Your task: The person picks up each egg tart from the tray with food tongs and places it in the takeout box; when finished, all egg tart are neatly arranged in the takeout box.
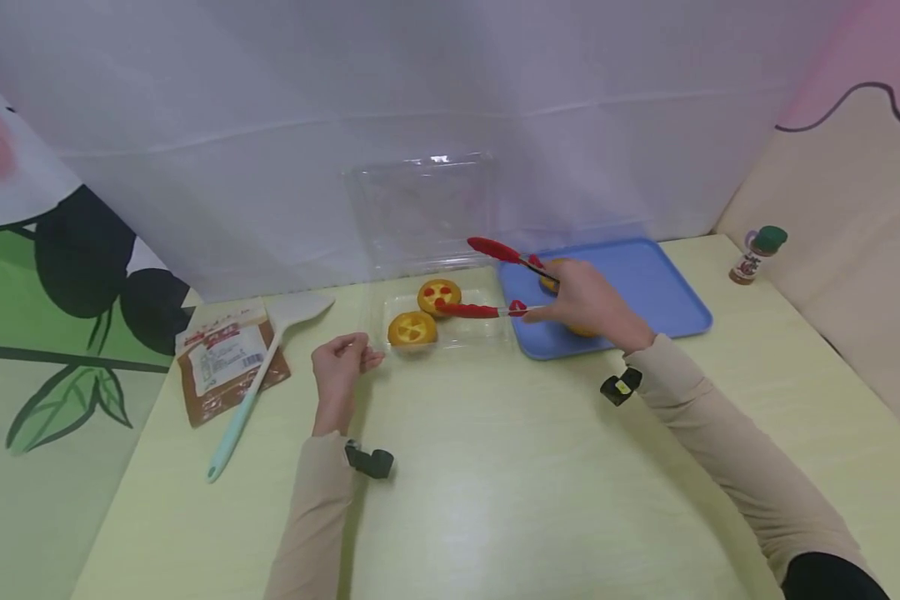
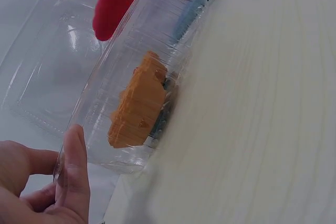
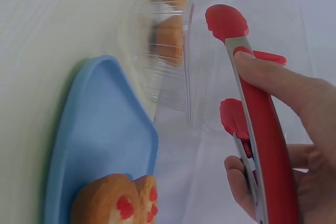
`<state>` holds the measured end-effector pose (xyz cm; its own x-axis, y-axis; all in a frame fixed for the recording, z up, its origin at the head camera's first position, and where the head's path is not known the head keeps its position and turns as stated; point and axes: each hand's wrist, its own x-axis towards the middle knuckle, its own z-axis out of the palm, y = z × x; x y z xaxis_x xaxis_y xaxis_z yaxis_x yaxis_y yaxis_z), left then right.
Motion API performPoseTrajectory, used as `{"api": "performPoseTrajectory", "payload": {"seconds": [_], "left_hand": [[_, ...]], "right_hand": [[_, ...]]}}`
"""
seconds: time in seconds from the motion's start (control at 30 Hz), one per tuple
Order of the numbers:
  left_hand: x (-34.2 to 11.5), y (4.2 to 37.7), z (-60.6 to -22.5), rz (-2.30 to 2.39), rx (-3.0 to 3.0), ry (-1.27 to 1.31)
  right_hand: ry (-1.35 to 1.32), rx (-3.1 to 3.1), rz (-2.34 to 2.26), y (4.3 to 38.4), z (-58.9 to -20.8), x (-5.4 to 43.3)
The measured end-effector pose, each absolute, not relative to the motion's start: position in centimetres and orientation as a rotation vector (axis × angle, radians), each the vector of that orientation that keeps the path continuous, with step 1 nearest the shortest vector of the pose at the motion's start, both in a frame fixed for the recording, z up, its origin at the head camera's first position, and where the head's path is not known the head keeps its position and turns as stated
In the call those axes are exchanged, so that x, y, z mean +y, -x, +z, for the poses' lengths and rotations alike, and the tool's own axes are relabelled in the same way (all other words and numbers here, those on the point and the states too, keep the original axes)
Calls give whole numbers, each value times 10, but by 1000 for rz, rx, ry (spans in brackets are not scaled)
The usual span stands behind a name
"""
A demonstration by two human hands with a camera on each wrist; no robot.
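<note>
My left hand (image 1: 341,367) pinches the near left rim of a clear plastic box (image 2: 123,161), whose hinged lid (image 1: 427,208) stands raised behind it. Inside the box sit two small round tarts: one with red toppings (image 1: 449,292), one with a yellow wedge pattern (image 1: 412,330). My right hand (image 1: 588,304) grips red-tipped tongs (image 1: 495,248), spread apart, with nothing between their tips. The tongs' tips reach left over the box, above the tarts. Below the right hand lies a blue tray (image 1: 652,287) holding more tarts (image 3: 107,200), partly hidden by that hand in the head view.
At left, a spatula (image 1: 243,417) with a pale green handle lies across a brown packet (image 1: 228,358). A small green-capped bottle (image 1: 753,257) stands at the table's far right. A pale cloth (image 1: 270,192) hangs along the back edge.
</note>
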<state>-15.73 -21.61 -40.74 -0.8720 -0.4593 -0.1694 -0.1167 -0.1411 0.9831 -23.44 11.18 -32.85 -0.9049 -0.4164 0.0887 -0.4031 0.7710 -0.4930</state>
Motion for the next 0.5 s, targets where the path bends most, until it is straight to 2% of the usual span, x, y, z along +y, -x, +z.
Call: {"api": "performPoseTrajectory", "payload": {"seconds": [0.5], "left_hand": [[-220,158,-407,-2106,-1891,-630]], "right_hand": [[453,2816,-1029,213,-338,178]]}}
